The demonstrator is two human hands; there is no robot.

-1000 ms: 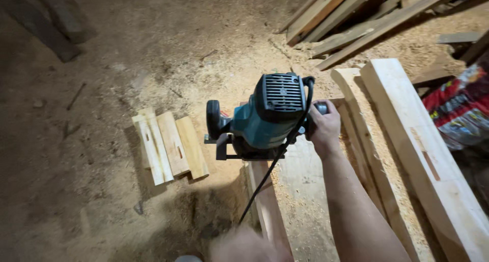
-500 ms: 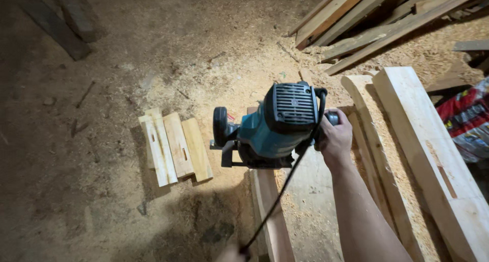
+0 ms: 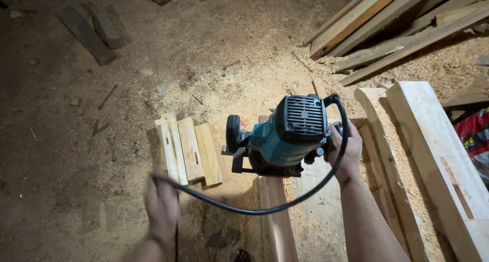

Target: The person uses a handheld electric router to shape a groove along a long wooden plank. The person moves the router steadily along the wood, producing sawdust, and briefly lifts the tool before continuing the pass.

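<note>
At the upper left of the frame two dark weathered wood offcuts [image 3: 86,30] lie on a floor [image 3: 61,155] thick with pale, gritty sawdust. Lower, left of centre, the blurred left hand [image 3: 162,207] has its fingers curled round a smooth black power cord [image 3: 244,208], which loops across the lower middle and up to the tool. Just above that hand lie four short pale blocks [image 3: 188,151], flat and rectangular, side by side. At centre a teal plastic-bodied router [image 3: 285,137] with a black ribbed vent cap and a round black knob on its left side sits on the end of a narrow reddish board [image 3: 277,221]. The right hand [image 3: 345,149] is closed round the router's right-side handle. Further right, long rough-sawn pale planks [image 3: 433,155] run to the lower right, dusted with shavings; more planks [image 3: 387,22] are stacked at upper right, and a red patterned cloth [image 3: 476,134] shows at the right edge
</note>
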